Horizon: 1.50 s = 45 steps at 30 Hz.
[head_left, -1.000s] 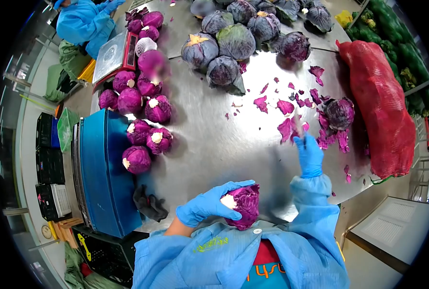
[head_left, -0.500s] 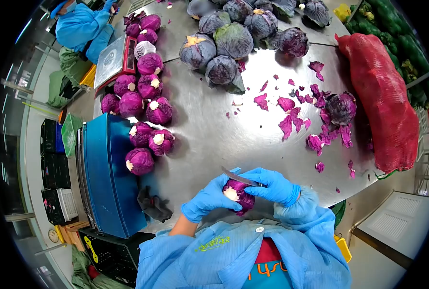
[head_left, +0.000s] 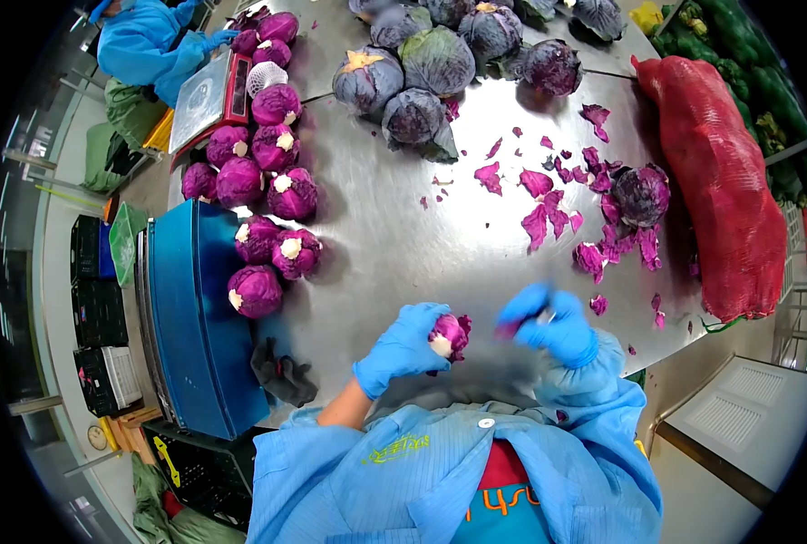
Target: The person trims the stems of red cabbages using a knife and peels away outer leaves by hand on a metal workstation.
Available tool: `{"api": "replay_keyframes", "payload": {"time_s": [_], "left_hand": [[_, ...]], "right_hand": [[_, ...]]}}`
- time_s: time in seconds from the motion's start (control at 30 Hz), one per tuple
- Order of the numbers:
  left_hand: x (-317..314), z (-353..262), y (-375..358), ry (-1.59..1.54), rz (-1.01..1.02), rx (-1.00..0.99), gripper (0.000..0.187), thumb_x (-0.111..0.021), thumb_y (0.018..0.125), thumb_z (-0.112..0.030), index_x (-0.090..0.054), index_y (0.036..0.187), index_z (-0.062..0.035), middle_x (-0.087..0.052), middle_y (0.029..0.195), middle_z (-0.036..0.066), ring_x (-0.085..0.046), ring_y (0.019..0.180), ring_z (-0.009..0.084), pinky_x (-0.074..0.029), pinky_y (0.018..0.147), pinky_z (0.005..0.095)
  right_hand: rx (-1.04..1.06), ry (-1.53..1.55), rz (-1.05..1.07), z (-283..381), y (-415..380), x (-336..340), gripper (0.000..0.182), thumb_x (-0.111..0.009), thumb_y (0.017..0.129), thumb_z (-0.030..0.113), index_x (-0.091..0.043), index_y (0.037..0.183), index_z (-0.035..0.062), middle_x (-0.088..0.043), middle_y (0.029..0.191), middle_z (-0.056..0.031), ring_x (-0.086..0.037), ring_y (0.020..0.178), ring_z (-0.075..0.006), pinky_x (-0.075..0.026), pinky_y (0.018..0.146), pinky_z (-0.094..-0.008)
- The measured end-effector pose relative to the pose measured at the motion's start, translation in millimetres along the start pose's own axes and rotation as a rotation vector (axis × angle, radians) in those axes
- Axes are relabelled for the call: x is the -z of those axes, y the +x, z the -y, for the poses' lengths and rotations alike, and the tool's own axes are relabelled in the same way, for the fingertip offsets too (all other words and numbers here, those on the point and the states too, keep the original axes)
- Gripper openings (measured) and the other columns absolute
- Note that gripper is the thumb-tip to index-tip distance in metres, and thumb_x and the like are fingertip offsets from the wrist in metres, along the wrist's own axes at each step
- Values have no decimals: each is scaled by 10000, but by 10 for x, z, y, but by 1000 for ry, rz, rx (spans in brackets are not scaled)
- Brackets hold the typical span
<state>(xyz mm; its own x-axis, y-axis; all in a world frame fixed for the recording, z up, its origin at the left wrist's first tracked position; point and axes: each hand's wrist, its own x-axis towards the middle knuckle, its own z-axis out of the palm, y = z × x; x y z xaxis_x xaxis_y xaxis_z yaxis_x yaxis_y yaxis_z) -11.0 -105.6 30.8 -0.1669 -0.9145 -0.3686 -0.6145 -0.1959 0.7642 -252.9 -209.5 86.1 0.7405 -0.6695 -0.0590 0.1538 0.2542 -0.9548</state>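
Note:
My left hand [head_left: 405, 346], in a blue glove, grips a small purple cabbage [head_left: 451, 336] whose pale cut stem faces up. To its right, apart from the cabbage, my right hand [head_left: 556, 325] is closed and blurred by motion. It holds the knife [head_left: 545, 315], of which only a little shows, and a smeared purple piece of leaf [head_left: 510, 328] is at its fingers. Torn purple leaves [head_left: 538, 227] lie beyond my right hand, around a darker cabbage [head_left: 640, 195].
Trimmed cabbages [head_left: 256, 290] line the left beside a blue box [head_left: 206, 317] and a scale [head_left: 206, 102]. Untrimmed cabbages [head_left: 437, 62] lie at the back. A red mesh sack [head_left: 716, 190] is at the right. A co-worker [head_left: 145, 45] in blue stands at the far left.
My right hand has moved right, away from the cabbage, with the knife and a purple piece. My left hand still holds the cabbage, now tilted differently. The co-worker's hand has reached toward the far cabbages.

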Motion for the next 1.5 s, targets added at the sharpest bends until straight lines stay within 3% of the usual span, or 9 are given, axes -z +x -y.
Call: {"api": "replay_keyframes", "payload": {"time_s": [0.1,0.27,0.47,0.63,0.8,0.93,1.17,1.4,1.5], "left_hand": [[86,-42,-26,-545,-14,171,826,-870,595,-164,-505,1324,-35,-557,1268,119,-544,1151,253,-443,1014,358],[-44,54,-30,-1150,-82,240,648,-800,742,-137,-515,1316,-34,-592,1215,71,-569,1106,174,-464,980,311],[-396,153,121,-1544,-104,352,575,-721,836,-258,-477,1308,-36,-602,1190,98,-623,1043,202,-560,826,372],[-438,-97,-28,-1257,-151,465,690,-713,833,-388,-415,1365,-66,-570,1220,94,-623,1001,216,-567,760,353],[-491,2,-79,-1122,74,255,743,-723,826,-428,-400,1384,-60,-525,1262,89,-598,1003,167,-541,805,317],[-415,-281,-273,-1085,-1,219,799,-746,821,-409,-349,1428,-73,-518,1277,95,-563,1081,173,-516,841,306],[-322,-122,-681,-906,54,105,632,-657,902,-362,-432,1407,-56,-498,1378,132,-481,1250,210,-408,1017,328],[-157,428,-1488,-445,-304,240,534,-624,900,-412,-577,1260,-20,-599,1245,162,-562,1153,251,-431,990,338],[-166,872,-2039,-191,-453,265,374,-633,882,-374,-687,998,-22,-673,905,172,-641,854,284,-501,804,385]], "right_hand": [[105,-613,-760,-265,173,318,374,-739,834,153,-649,1178,37,-661,947,-7,-511,643,-68,-452,564,-251],[-362,-259,-587,-656,6,141,396,-673,881,124,-604,1259,30,-687,1035,-65,-491,581,-21,-382,457,-196],[-127,24,-398,-1053,-174,-338,630,-738,801,91,-484,1371,7,-557,1337,-125,-544,696,-33,-449,527,-194],[-163,78,-409,-991,-217,-277,758,-789,735,93,-445,1404,8,-566,1315,-91,-577,726,-58,-454,553,-175],[-229,160,-353,-835,-288,-158,849,-829,670,163,-440,1410,13,-594,1232,-77,-593,768,-79,-458,565,-175],[-218,57,-317,-897,-462,-132,851,-832,675,261,-454,1389,-8,-592,1233,-96,-608,984,-159,-507,818,-284],[-246,71,-600,-1043,-662,-237,507,-714,781,201,-590,1232,5,-618,767,-27,-473,476,-94,-365,416,-229],[-316,-35,-678,-1333,-906,-126,348,-700,830,185,-610,1130,34,-588,710,-7,-460,467,-94,-365,424,-242],[-298,145,-661,-1328,-975,-236,342,-676,864,234,-599,1152,66,-605,798,7,-491,527,-80,-369,445,-235]]}}
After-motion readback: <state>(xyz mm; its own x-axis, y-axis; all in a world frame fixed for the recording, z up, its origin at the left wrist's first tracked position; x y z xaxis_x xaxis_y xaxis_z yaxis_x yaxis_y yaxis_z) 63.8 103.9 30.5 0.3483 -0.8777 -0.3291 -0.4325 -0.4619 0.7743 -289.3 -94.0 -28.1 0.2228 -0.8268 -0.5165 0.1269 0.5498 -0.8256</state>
